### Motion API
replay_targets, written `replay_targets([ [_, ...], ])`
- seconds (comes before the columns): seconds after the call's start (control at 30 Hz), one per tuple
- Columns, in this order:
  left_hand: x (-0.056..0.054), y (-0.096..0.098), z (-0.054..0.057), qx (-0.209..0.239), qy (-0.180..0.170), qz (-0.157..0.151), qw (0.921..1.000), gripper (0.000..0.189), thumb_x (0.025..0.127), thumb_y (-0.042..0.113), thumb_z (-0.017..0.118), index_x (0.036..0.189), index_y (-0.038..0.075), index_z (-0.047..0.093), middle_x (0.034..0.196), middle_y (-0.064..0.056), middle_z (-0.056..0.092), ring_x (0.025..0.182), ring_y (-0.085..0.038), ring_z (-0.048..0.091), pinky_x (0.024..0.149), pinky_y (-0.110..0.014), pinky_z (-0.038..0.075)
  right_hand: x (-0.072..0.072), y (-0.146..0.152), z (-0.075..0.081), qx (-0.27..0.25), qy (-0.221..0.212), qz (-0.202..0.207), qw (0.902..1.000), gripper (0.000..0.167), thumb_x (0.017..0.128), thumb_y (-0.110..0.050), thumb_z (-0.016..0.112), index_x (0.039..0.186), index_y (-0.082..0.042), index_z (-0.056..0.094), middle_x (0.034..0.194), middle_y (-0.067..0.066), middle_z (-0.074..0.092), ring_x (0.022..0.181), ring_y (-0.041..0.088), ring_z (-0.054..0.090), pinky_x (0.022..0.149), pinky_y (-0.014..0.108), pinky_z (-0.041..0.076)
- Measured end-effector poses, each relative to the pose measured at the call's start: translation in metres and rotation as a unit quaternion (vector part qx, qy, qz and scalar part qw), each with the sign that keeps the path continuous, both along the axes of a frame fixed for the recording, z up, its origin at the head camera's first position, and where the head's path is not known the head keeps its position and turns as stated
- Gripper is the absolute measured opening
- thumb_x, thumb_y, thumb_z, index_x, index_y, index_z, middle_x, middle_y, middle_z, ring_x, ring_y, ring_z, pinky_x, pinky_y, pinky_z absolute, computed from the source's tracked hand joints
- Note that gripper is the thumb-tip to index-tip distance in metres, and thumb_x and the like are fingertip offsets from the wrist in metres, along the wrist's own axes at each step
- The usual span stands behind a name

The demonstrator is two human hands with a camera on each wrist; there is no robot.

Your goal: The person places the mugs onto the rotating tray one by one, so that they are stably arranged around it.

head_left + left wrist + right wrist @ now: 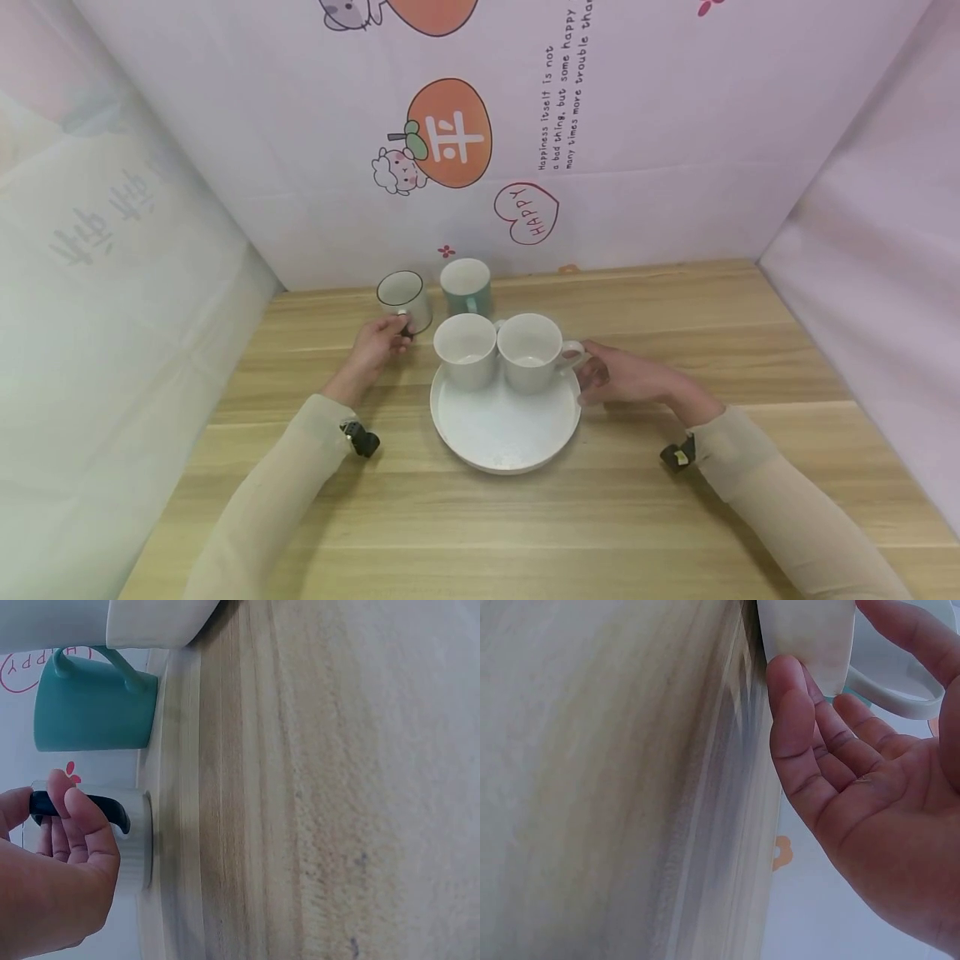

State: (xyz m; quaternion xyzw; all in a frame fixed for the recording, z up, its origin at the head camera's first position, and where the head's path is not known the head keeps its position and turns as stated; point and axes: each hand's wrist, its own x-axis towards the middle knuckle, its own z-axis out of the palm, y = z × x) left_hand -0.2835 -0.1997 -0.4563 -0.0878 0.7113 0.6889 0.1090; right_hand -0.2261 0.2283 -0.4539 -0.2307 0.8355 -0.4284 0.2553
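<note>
In the head view, a white enamel-style mug with a dark rim (417, 310) stands at the back left. My left hand (372, 350) holds its black handle (111, 808), the fingers curled round it in the left wrist view. A round white tray (502, 433) carries two white mugs, the left mug (468, 362) and the right mug (528, 362), upright on its far half. My right hand (618, 375) is at the tray's right edge, below the right mug's handle (907, 705). Its fingers are loosely bent, with fingertips against the tray's side (810, 637).
A teal mug (467, 296) stands behind the tray, next to the dark-rimmed mug. The wooden table (480, 533) ends at a printed white cloth (645, 167) behind, with more white cloth at both sides.
</note>
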Motion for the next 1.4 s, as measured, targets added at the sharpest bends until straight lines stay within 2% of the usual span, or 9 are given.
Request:
replay_targets([
  [0.13, -0.001, 0.0, -0.001, 0.004, 0.008, 0.002, 1.0, 0.044, 0.105, 0.024, 0.053, 0.137, -0.006, 0.052, 0.104, -0.001, 0.062, 0.076, -0.002, 0.058, 0.07, -0.015, 0.049, -0.001, 0.0, -0.001, 0.001, 0.004, -0.001, 1.0, 0.072, 0.084, -0.024, 0.081, 0.142, -0.015, 0.04, 0.117, 0.016, 0.068, 0.105, 0.026, 0.067, 0.08, 0.034, 0.058],
  [0.3, 0.0, 0.001, -0.002, 0.006, 0.015, 0.005, 0.9999, 0.04, 0.105, 0.023, 0.052, 0.132, -0.006, 0.054, 0.105, -0.002, 0.062, 0.075, -0.003, 0.056, 0.068, -0.015, 0.048, -0.002, 0.001, -0.003, 0.005, 0.004, -0.003, 1.0, 0.071, 0.084, -0.026, 0.081, 0.142, -0.017, 0.04, 0.117, 0.014, 0.069, 0.104, 0.025, 0.067, 0.08, 0.034, 0.058],
  [0.5, 0.003, -0.002, -0.004, 0.015, 0.032, 0.008, 0.9993, 0.034, 0.104, 0.02, 0.053, 0.125, -0.006, 0.055, 0.094, 0.005, 0.063, 0.072, -0.003, 0.055, 0.066, -0.016, 0.048, -0.002, 0.0, -0.003, 0.003, -0.001, -0.003, 1.0, 0.072, 0.083, -0.027, 0.082, 0.142, -0.02, 0.04, 0.117, 0.012, 0.069, 0.105, 0.025, 0.066, 0.081, 0.036, 0.057],
  [0.63, 0.006, -0.005, -0.003, 0.02, 0.044, 0.009, 0.9988, 0.032, 0.104, 0.019, 0.052, 0.124, -0.007, 0.056, 0.092, 0.005, 0.065, 0.07, -0.002, 0.054, 0.064, -0.016, 0.047, -0.002, 0.0, -0.003, 0.006, 0.002, -0.004, 1.0, 0.073, 0.083, -0.026, 0.082, 0.142, -0.02, 0.04, 0.117, 0.013, 0.069, 0.105, 0.025, 0.066, 0.08, 0.036, 0.058],
  [1.17, 0.029, -0.02, 0.013, -0.002, 0.048, -0.015, 0.9987, 0.038, 0.105, 0.024, 0.051, 0.128, -0.006, 0.053, 0.1, 0.005, 0.064, 0.081, -0.004, 0.053, 0.075, -0.017, 0.049, 0.001, 0.0, 0.001, 0.012, 0.027, 0.001, 0.9996, 0.075, 0.083, -0.023, 0.082, 0.144, -0.009, 0.04, 0.116, 0.016, 0.069, 0.101, 0.025, 0.067, 0.085, 0.036, 0.055],
  [1.27, 0.033, -0.02, 0.016, -0.004, 0.053, -0.016, 0.9984, 0.034, 0.105, 0.025, 0.051, 0.124, -0.004, 0.056, 0.1, 0.005, 0.064, 0.082, -0.005, 0.053, 0.074, -0.017, 0.049, 0.0, 0.0, 0.001, 0.011, 0.028, 0.003, 0.9995, 0.075, 0.083, -0.023, 0.082, 0.144, -0.01, 0.04, 0.116, 0.016, 0.069, 0.102, 0.025, 0.067, 0.086, 0.036, 0.055],
  [1.4, 0.04, -0.021, 0.022, 0.003, 0.063, -0.019, 0.9978, 0.021, 0.105, 0.023, 0.052, 0.109, 0.004, 0.06, 0.1, 0.003, 0.064, 0.083, -0.007, 0.054, 0.074, -0.017, 0.048, 0.0, 0.0, 0.001, 0.01, 0.03, 0.006, 0.9995, 0.074, 0.083, -0.023, 0.082, 0.143, -0.011, 0.041, 0.116, 0.016, 0.07, 0.101, 0.024, 0.068, 0.085, 0.034, 0.056],
])
